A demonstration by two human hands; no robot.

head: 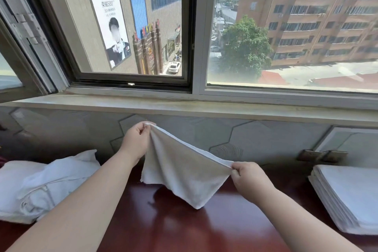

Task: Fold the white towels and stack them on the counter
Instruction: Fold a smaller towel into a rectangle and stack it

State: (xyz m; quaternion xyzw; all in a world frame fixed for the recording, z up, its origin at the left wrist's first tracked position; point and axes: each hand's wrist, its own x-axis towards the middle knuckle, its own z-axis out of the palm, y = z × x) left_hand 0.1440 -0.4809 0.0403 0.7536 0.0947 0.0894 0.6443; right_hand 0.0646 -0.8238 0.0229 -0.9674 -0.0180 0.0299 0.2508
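Above the dark red table (pixel 163 229), your left hand (pixel 136 139) and right hand (pixel 248 176) each pinch a top corner of a white towel (pixel 184 170) that hangs between them. A folded stack (pixel 351 190) lies at the right and a loose pile (pixel 41 186) at the left.

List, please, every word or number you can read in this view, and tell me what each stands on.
"荣耀500": headline of the billboard outside.
Smaller lines under that headline: too blurred to read.
Coloured letters of the shopfront sign beside it: too small to read surely.
The held towel and the folded stack show no text.
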